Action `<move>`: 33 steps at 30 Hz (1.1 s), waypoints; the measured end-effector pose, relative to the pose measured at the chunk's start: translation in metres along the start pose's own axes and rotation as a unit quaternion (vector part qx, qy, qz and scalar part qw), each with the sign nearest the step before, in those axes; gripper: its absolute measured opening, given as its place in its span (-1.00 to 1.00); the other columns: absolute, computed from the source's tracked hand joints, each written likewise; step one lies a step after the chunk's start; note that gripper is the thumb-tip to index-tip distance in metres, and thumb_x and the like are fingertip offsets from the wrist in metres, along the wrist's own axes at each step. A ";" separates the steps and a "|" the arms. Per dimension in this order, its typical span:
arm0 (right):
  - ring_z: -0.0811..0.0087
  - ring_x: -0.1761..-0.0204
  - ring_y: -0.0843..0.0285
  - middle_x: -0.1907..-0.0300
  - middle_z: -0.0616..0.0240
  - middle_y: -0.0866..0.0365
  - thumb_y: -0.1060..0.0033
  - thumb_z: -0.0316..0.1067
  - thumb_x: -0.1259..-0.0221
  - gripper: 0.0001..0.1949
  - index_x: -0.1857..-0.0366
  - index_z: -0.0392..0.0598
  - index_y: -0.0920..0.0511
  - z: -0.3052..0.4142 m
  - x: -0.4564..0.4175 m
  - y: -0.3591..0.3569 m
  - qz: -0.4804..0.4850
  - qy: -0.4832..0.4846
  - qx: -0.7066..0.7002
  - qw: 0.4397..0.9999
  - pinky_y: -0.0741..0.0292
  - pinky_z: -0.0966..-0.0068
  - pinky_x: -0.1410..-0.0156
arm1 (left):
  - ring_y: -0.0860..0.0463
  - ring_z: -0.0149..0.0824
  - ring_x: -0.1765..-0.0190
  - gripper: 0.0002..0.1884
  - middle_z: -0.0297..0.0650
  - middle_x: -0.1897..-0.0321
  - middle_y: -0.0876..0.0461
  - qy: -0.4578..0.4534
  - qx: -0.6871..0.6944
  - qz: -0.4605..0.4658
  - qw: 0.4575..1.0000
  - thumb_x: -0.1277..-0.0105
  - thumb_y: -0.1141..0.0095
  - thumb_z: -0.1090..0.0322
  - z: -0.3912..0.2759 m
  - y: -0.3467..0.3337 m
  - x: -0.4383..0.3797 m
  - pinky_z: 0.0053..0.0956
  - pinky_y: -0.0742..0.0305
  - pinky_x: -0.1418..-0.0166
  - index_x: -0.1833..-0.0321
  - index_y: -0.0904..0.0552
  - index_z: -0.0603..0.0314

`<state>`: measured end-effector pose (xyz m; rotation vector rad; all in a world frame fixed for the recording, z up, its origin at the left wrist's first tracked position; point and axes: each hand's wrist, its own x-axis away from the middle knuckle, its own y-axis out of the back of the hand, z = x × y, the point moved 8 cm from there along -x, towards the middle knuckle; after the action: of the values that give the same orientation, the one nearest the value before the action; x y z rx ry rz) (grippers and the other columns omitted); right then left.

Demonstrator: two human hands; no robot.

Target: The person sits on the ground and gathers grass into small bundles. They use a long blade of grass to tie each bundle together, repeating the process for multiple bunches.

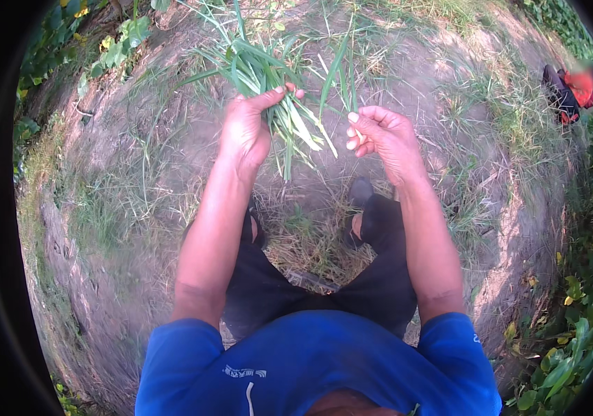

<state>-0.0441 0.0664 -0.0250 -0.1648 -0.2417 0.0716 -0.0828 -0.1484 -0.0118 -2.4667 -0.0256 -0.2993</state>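
Note:
My left hand (255, 117) is closed around a bundle of green grass stalks (255, 65), its thumb lying across them. The leafy part fans out toward the top of the view, and the paler stem ends stick out below the hand to the right. Level with it on the right, my right hand (374, 130) pinches a few long green blades (348, 78) between thumb and fingers. These blades point upward, apart from most of the bundle. Whether any of them touch the bundle's leaves I cannot tell.
Dirt ground (405, 67) with scattered grass and dry straw lies around my feet. Leafy green plants (587, 322) line the right edge, and broad-leaved vines (120, 49) grow at the upper left. Another person (577, 91) in red and dark clothing is at the far upper right.

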 end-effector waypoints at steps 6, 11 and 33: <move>0.54 0.38 -0.68 0.36 0.31 -0.71 -0.34 -0.28 -0.36 -0.82 0.19 -0.18 -0.66 -0.006 0.001 -0.015 0.030 -0.016 -0.018 0.999 -0.55 0.63 0.34 | -0.77 -0.09 0.03 -0.75 0.00 0.13 -0.73 0.038 -0.005 0.057 0.998 -0.37 -0.10 0.59 0.019 -0.019 0.009 -0.19 -0.69 -0.17 -0.08 -0.55 0.49; 0.54 0.37 -0.68 0.35 0.30 -0.70 -0.26 -0.34 -0.40 -0.86 0.17 -0.19 -0.67 -0.005 0.002 -0.018 0.032 -0.003 -0.039 0.999 -0.56 0.64 0.33 | -0.77 -0.11 0.04 -0.77 -0.01 0.12 -0.74 0.045 0.003 0.074 0.996 -0.36 -0.11 0.60 0.025 -0.021 0.011 -0.20 -0.69 -0.15 -0.06 -0.57 0.47; 0.59 0.39 -0.66 0.34 0.32 -0.71 -0.35 -0.32 -0.36 -0.85 0.17 -0.17 -0.69 0.001 0.003 -0.012 -0.019 0.043 -0.067 0.997 -0.53 0.69 0.38 | -0.75 -0.21 0.03 -0.79 -0.06 0.12 -0.76 0.037 -0.035 0.075 0.996 -0.32 -0.19 0.56 0.030 -0.020 0.014 -0.30 -0.62 -0.16 0.01 -0.64 0.40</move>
<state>-0.0405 0.0551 -0.0210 -0.2966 -0.1628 0.0100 -0.0643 -0.1152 -0.0201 -2.5081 0.2042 -0.3303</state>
